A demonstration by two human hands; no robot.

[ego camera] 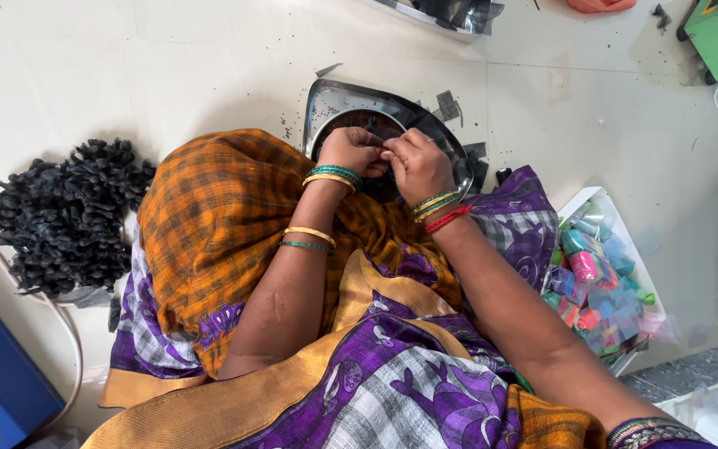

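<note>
Left hand: the left hand is curled into a loose fist, fingertips bent inward and meeting the other hand; whatever it pinches is too small and hidden to tell. Green and gold bangles sit at its wrist.
Right hand: the right hand is also closed narrow, thumb and fingers pressed together against the left hand's fingertips; what it grips cannot be told. A red thread and bangles circle its wrist.
Tray: the shiny round-cornered steel tray lies directly under and beyond both hands, on the pale floor; a heap of dark granular material rests in it just past the knuckles.
Lap: below the wrists, orange checked cloth covers the knee on the left hand's side, over a purple patterned garment.
Pile: well apart, out beyond the left forearm, sits a heap of black curled pieces.
Packet: near the right forearm, on its outer side, lies a clear plastic bag of small coloured wrapped items.
Scraps: small dark foil bits lie just beyond the right hand, beside the tray.
</note>
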